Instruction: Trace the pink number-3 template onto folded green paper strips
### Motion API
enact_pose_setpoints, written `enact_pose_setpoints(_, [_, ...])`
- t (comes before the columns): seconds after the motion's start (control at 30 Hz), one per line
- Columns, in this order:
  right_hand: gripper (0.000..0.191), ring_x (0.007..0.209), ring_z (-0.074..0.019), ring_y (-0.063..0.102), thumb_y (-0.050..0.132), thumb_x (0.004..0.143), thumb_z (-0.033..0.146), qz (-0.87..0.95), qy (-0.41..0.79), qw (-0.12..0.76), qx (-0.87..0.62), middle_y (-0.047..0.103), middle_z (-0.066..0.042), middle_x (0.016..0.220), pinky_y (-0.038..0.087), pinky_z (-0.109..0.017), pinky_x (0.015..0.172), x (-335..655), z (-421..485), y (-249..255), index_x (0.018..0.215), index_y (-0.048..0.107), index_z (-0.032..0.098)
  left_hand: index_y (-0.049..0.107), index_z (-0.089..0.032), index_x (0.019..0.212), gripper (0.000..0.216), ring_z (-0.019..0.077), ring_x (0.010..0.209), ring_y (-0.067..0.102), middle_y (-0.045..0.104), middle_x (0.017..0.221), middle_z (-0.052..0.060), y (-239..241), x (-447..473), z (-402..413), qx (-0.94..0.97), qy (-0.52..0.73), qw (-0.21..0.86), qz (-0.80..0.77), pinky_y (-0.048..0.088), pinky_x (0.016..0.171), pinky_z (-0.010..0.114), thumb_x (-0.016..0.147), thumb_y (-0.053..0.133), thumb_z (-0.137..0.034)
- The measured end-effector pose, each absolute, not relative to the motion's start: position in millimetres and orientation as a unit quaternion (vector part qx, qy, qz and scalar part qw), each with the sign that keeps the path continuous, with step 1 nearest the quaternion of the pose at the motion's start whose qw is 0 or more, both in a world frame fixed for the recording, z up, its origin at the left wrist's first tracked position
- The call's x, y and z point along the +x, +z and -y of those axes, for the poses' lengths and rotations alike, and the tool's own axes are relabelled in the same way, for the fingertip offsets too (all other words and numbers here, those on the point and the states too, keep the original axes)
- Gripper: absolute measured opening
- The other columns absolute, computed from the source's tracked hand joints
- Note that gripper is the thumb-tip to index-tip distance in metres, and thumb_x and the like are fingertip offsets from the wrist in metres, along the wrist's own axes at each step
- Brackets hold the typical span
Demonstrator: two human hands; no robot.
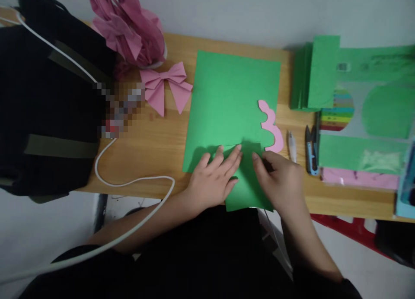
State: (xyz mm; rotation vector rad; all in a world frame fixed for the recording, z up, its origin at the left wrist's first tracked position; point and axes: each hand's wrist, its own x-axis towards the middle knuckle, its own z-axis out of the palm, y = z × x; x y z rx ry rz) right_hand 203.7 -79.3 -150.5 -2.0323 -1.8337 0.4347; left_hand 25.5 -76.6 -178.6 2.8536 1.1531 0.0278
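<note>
"What took up most of the bench [145, 143] before you?"

"A large green sheet [233, 91]. It lay straight ahead, I'd judge, so both hands could reach its near edge."

"And the smaller green piece [248, 186]?"

"It lapped over that near edge, and its lower end ran past the bench's front toward my lap."

"How did you hold it?"

"My left hand [210, 184] lay with its fingers spread, tips near the top edge, most likely to stop it sliding. My right hand [280, 178] seemed to pinch the upper right corner, probably to guide it; what its curled fingers touched, I couldn't tell."

"So the piece sat between them?"

"Yes, partly under the left, just left of the right, touching both."

"Anything smaller?"

"A pink scalloped cutout [272, 128] straddled the sheet's right edge beyond my right hand, perhaps to leave me working room. Blue-handled snips [311, 160] and a white pen-like tool [292, 147] lay rightward, handily near."
</note>
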Motion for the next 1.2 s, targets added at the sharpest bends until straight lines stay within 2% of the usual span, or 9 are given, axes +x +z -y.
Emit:
enact_pose_setpoints(0.2, [0.037,0.04,-0.0085,0.031,0.047,0.085,0.035,0.647,0.148,0.184,-0.725,0.033,0.006,0.044,0.021,-0.024,0.045,203,76,-153,0.054,0.033,0.023,0.041,-0.016,0.151,0.058,0.0299,0.125,0.046,0.034,0.161,0.001,-172,26,69,0.934,-0.01,0.004,-0.357,0.04,0.093,0.042,0.101,0.038,-0.045])
enact_pose_setpoints(0.4, [0.035,0.04,-0.0087,0.036,0.044,0.089,0.032,0.664,0.111,0.186,-0.716,0.041,0.004,0.045,0.023,-0.023,0.046,203,80,-155,0.056,0.041,0.021,0.044,-0.015,0.149,0.059,0.0291,0.124,0.047,0.038,0.158,0.002,-175,25,70,0.934,0.001,-0.012,-0.358,0.04,0.095,0.041,0.101,0.039,-0.047])
enact_pose_setpoints(0.67, [0.035,0.04,-0.01,0.041,0.043,0.091,0.031,0.677,0.068,0.17,-0.713,0.051,0.0,0.047,0.021,-0.023,0.046,202,84,-152,0.059,0.048,0.02,0.05,-0.005,0.142,0.062,0.0273,0.128,0.049,0.05,0.15,0.009,-184,18,74,0.932,0.051,-0.025,-0.357,0.038,0.101,0.039,0.1,0.043,-0.051])
enact_pose_setpoints(0.83, [0.034,0.04,-0.0108,0.041,0.044,0.091,0.033,0.663,0.061,0.176,-0.725,0.052,-0.001,0.047,0.021,-0.025,0.046,201,85,-152,0.06,0.052,0.02,0.048,0.001,0.141,0.064,0.0262,0.134,0.048,0.05,0.149,0.015,-185,15,79,0.926,0.066,-0.006,-0.371,0.035,0.109,0.037,0.102,0.04,-0.049])
enact_pose_setpoints(0.93, [0.034,0.042,-0.0108,0.042,0.047,0.091,0.035,0.66,0.099,0.197,-0.718,0.05,0.0,0.048,0.024,-0.025,0.047,203,86,-149,0.063,0.056,0.019,0.047,0.001,0.142,0.063,0.0253,0.139,0.044,0.049,0.15,0.017,-185,15,82,0.919,0.062,0.021,-0.39,0.033,0.113,0.034,0.102,0.041,-0.048])
enact_pose_setpoints(1.07, [0.042,0.045,-0.0099,0.044,0.047,0.096,0.044,0.627,0.223,0.265,-0.697,0.048,0.003,0.05,0.031,-0.023,0.046,213,91,-143,0.065,0.06,0.018,0.047,0.0,0.142,0.061,0.0245,0.141,0.043,0.049,0.149,0.018,-188,16,86,0.908,0.074,0.054,-0.408,0.032,0.115,0.033,0.101,0.046,-0.045])
enact_pose_setpoints(1.13, [0.04,0.049,-0.0109,0.051,0.046,0.098,0.045,0.603,0.291,0.311,-0.675,0.055,0.002,0.055,0.039,-0.023,0.048,218,96,-141,0.077,0.067,0.018,0.048,-0.001,0.141,0.059,0.0248,0.14,0.044,0.05,0.148,0.017,-189,15,87,0.905,0.09,0.056,-0.411,0.034,0.115,0.034,0.101,0.047,-0.044])
enact_pose_setpoints(1.2, [0.032,0.062,-0.0129,0.062,0.048,0.099,0.042,0.607,0.331,0.34,-0.637,0.069,0.0,0.072,0.05,-0.025,0.058,221,100,-142,0.098,0.071,0.02,0.049,-0.002,0.14,0.058,0.0262,0.14,0.043,0.049,0.149,0.017,-190,15,87,0.903,0.101,0.056,-0.414,0.033,0.115,0.036,0.101,0.047,-0.045])
